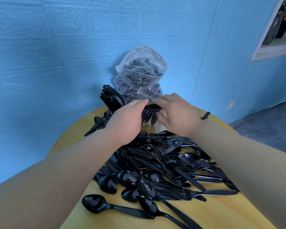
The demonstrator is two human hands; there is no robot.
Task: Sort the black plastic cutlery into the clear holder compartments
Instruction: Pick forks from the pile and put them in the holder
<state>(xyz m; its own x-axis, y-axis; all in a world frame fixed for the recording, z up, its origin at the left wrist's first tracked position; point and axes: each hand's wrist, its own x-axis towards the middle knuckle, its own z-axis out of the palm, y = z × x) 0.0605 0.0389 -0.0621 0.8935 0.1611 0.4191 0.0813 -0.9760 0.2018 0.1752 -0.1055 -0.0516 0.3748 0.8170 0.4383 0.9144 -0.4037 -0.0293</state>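
Left hand (125, 121): reaches over the clear holder (153, 110), fingers curled down at its top rim; whether this grip has hold of anything cannot be told.
Right hand (177, 113): fingers laid along the holder's far top edge, thumb against its near face, so it holds the holder.
Holder: stands at the far side of the yellow bench (69, 142); black handles show through its wall, and spoon heads (112, 98) stick up from its left compartment.
Loose cutlery (163, 167): a heap of black forks, spoons and knives on the bench between the forearms (near the viewer).
Bag (139, 75): clear plastic, full of black cutlery, just behind the holder against the blue wall (48, 55).
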